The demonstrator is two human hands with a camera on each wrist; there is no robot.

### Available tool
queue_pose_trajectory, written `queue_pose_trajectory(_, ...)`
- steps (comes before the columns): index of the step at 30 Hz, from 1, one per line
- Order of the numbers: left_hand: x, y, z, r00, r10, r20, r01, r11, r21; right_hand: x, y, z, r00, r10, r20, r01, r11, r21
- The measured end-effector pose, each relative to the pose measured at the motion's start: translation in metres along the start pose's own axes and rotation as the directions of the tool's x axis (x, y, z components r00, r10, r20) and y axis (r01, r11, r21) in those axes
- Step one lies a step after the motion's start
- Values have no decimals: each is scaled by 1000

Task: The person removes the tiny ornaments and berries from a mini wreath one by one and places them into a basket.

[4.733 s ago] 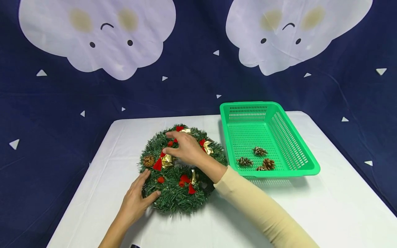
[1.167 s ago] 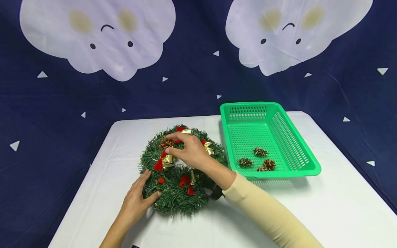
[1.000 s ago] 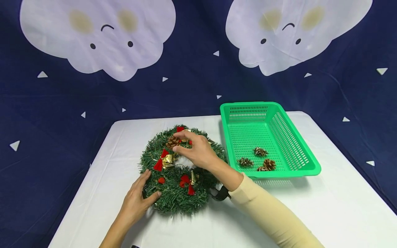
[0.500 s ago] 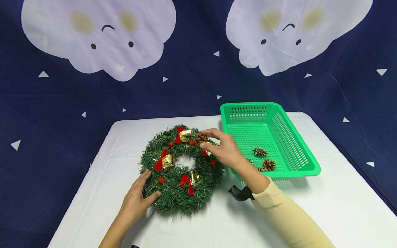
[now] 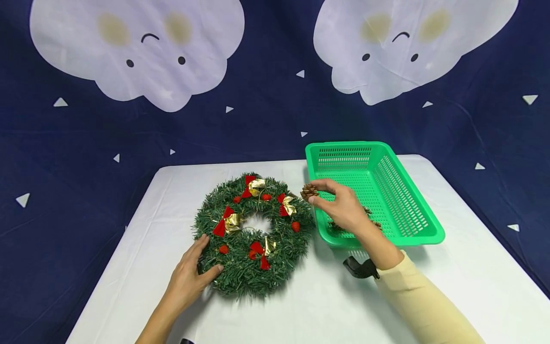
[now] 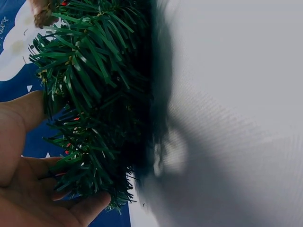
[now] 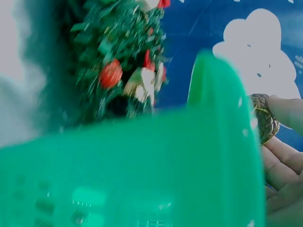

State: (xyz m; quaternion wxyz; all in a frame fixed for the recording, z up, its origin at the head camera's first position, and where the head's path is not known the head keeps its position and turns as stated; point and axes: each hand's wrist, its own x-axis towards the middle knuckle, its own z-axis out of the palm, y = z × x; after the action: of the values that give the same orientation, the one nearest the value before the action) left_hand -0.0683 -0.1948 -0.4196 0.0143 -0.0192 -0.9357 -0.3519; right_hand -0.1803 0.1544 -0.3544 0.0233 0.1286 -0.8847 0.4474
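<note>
A green tinsel Christmas wreath (image 5: 245,274) with red-and-gold bows and red berries lies flat on the table. My left hand (image 5: 186,274) grips its near left edge, the thumb apart from the fingers; in the left wrist view those fingers (image 6: 90,208) curve against the branches. A brown pine cone (image 5: 309,192) is pinched between the thumb and index finger of my right hand (image 5: 341,205), over the left rim of the green plastic basket (image 5: 412,239). In the right wrist view the pine cone (image 7: 264,118) shows beside the blurred basket wall.
Inside the basket, several pine cones (image 5: 377,224) are partly hidden behind my right hand. A black wrist mount (image 5: 360,268) hangs below my right wrist. The white-covered table (image 5: 309,310) ends at a dark blue cloud-patterned cloth (image 5: 275,129).
My right hand has lifted the pine cone off the wreath's left side and carried it rightward, across the wreath to the basket rim. My left hand has stayed in place.
</note>
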Motion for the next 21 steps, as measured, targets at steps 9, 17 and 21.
queue_pose_trajectory(9, 0, 1, -1, 1000, 4, 0, -4, 1000, 6, -7, 35, -20, 999, 30, -33, -33, 996, -85)
queue_pose_trajectory(17, 1, 0, -1, 1000, -4, 8, 4, 1000, 8, -10, 55, -34, 996, 84, -19, -86, 985, -148)
queue_pose_trajectory(21, 1, 1, -1, 1000, -8, 12, 8, 1000, 5, -11, 60, -39, 995, 104, -12, -104, 980, -169)
